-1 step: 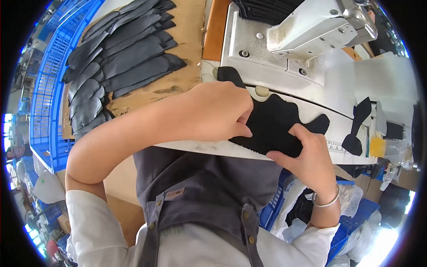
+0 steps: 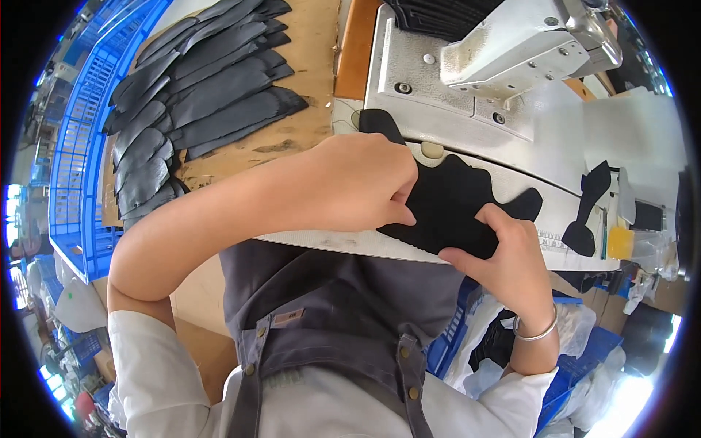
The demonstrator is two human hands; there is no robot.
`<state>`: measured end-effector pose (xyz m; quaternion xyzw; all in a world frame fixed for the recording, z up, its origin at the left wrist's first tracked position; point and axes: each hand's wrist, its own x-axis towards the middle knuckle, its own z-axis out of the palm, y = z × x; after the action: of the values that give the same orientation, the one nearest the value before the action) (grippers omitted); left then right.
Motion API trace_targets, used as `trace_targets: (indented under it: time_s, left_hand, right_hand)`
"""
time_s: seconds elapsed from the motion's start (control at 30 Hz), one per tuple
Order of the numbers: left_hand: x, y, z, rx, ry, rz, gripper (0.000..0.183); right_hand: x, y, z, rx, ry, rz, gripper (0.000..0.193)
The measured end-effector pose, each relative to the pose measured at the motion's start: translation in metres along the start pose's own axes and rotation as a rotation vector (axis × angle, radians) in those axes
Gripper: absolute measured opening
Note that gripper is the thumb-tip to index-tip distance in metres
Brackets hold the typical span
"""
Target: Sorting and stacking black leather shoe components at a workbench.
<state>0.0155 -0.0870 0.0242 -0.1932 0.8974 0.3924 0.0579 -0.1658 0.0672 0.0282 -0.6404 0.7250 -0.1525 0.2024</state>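
Note:
A black, wavy-edged cut piece of material (image 2: 456, 204) lies over the pale front bed of a sewing machine (image 2: 453, 95). At its left part, my left hand (image 2: 372, 182) is closed, fingers curled over the piece and thumb pressed against it; the fingertips are partly hidden. My right hand (image 2: 504, 244) grips the lower right edge, thumb at the near side and index finger on top. One lobe of the piece sticks out beyond my left knuckles, and another lobe reaches past my right fingers.
Overlapping black cut pieces (image 2: 219, 95) cover the brown board at left, beside a blue plastic basket (image 2: 77, 146). A narrow black piece (image 2: 586, 208) lies at the bed's right end, near a yellow object (image 2: 621, 241). Ribbed black material (image 2: 442, 16) sits behind the machine.

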Motion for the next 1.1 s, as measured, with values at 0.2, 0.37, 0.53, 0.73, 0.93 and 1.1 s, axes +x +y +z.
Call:
trace_targets:
  time_s: [0.2,0.37,0.53,0.73,0.93,1.1]
  left_hand:
    - [-0.002,-0.002,0.004,0.011,0.022,0.027,0.025]
    - [-0.007,-0.005,0.011,0.060,0.052,0.063,0.025]
    - [-0.012,-0.004,0.014,0.114,0.050,0.075,0.023]
    - [-0.028,0.022,0.043,0.676,0.436,0.040,0.031]
    - [-0.024,0.027,0.105,0.542,0.381,0.232,0.084]
    - [-0.024,0.027,0.110,0.583,0.375,0.220,0.083]
  right_hand:
    - [-0.001,0.000,0.002,-0.027,0.005,-0.023,0.045]
    - [-0.002,0.001,0.003,-0.017,0.005,-0.037,0.044]
    - [-0.001,-0.002,0.002,0.003,-0.008,-0.001,0.044]
    - [-0.001,0.002,0.002,0.012,0.004,0.030,0.043]
    - [-0.007,0.017,0.002,0.018,0.031,-0.067,0.034]
    - [-0.016,0.038,-0.022,0.328,-0.247,0.257,0.030]
